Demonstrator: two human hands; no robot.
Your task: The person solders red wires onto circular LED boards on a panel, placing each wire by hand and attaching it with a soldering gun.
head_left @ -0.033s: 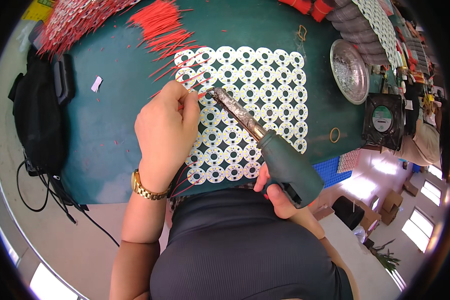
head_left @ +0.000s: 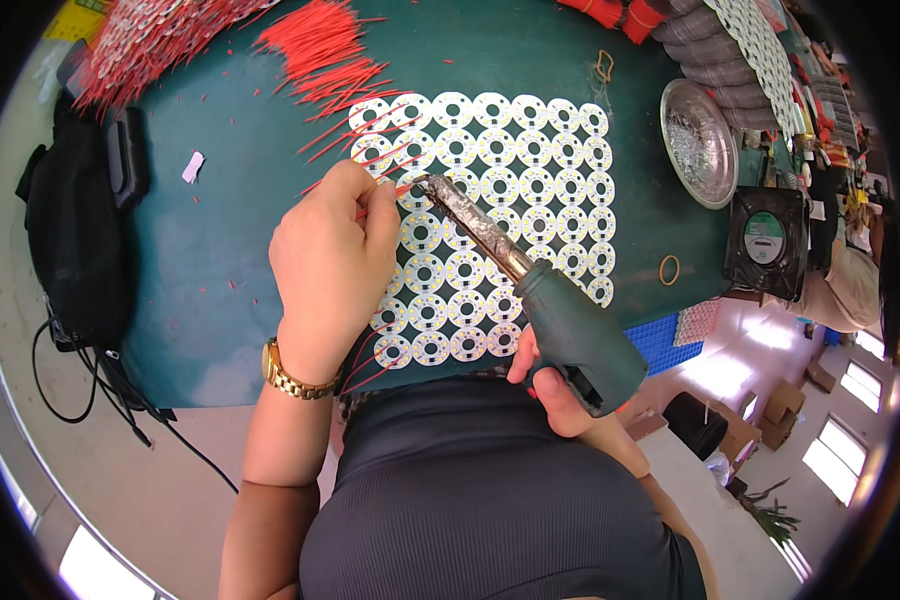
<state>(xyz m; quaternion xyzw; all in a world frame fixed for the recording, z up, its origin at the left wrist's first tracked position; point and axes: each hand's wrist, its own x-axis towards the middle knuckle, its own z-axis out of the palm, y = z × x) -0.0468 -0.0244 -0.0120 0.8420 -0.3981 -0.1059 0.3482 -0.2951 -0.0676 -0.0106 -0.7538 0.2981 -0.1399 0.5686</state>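
Observation:
My left hand [head_left: 332, 245], with a gold watch on its wrist, pinches a thin red wire [head_left: 403, 188] over a panel of round white LED boards [head_left: 497, 148]. My right hand [head_left: 562, 402] grips the dark handle of a soldering gun [head_left: 585, 335]; the tool hides part of that hand. Its metal barrel slants up and left, and the tip meets the wire's end at a board near the panel's left side. Whether the tip touches the board I cannot tell. More red wires stick out from boards along the left edge.
Loose red wires [head_left: 315, 45] lie in a pile beyond the panel. Wired boards [head_left: 155, 45] are heaped at far left, above a black bag [head_left: 85, 220] with cables. To the right are a metal dish [head_left: 670, 140] with scraps, a rubber band [head_left: 661, 270] and a black fan [head_left: 765, 240].

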